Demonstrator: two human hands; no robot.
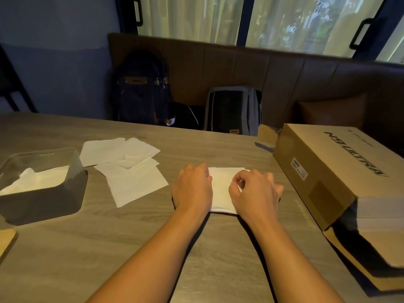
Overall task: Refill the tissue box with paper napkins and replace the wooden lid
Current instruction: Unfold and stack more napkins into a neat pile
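2 bare forearms in view to below the elbow, bare left hand (192, 186), bare right hand (254, 192)

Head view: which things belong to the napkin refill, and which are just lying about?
Job: folded white paper napkin at centre; loose white napkins; open dark grey tissue box, partly filled; light wooden lid, mostly out of frame.
Lying about: brown cardboard box; dark blue backpack; grey backpack.

Cardboard box (328, 171) is bearing black lettering "N9 ULTRA" on its top face, reading inverted to the viewer. White sticker (300, 169) beside that lettering is showing illegibly small print.
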